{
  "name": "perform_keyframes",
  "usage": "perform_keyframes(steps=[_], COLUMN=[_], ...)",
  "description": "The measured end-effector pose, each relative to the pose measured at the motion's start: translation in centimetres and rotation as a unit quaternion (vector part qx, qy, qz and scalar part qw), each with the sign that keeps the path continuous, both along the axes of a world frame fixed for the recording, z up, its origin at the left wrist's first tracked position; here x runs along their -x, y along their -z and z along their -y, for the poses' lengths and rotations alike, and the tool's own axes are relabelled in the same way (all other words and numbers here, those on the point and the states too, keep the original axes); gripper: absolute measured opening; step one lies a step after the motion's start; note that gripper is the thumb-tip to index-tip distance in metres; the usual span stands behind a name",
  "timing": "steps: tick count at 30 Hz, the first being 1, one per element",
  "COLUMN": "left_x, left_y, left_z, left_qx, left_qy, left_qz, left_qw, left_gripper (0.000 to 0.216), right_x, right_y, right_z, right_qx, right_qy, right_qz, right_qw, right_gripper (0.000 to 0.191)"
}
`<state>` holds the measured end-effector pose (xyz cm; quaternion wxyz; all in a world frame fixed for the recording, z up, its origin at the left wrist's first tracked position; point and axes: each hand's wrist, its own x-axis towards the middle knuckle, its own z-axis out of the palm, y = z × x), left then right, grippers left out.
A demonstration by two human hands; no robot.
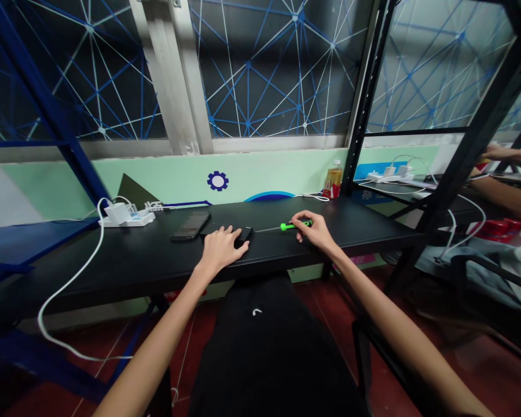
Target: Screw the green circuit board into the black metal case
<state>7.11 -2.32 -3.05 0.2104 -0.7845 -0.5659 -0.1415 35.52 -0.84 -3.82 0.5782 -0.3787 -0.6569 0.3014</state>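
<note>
My left hand (221, 246) lies on a small black device (244, 233) on the black table (134, 260), fingers spread over it and pressing it down. My right hand (315, 231) grips the green and black handle of a screwdriver (293, 225). The screwdriver lies nearly level, and its thin shaft points left toward the black device. A dark phone (191, 226) lies flat just left of my left hand.
A white power strip (128, 217) with a white cable (69, 284) sits at the back left. A bottle of yellow drink (333, 180) stands at the back right. Black shelf posts (364, 104) rise on the right, where another person's arms (510, 197) rest on a neighbouring desk.
</note>
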Motion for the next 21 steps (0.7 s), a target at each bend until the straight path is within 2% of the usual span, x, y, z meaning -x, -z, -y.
perform_keyframes(steps=[3,8,12,21], left_x=[0.02,0.09,0.11,-0.05], left_y=[0.01,0.13,0.18,0.02], left_z=[0.00,-0.05,-0.09,0.05], left_qx=[-0.001,-0.002,-0.001,-0.005], left_qy=[0.003,0.007,0.013,0.004], left_qz=[0.000,0.003,0.008,0.007], left_qw=[1.000,1.000,1.000,1.000], left_gripper=[0.053,0.053,0.052,0.052], right_x=[-0.01,-0.07,-0.22,-0.42], right_y=[-0.37,-0.65,-0.58,0.18], right_z=[-0.01,0.12,0.17,-0.62], right_qx=[-0.034,0.027,0.003,0.035], right_qy=[-0.011,-0.051,-0.059,-0.051], right_qz=[0.000,-0.012,-0.023,-0.065], right_qw=[0.999,0.998,0.998,0.996], right_gripper=[0.038,0.038,0.037,0.039])
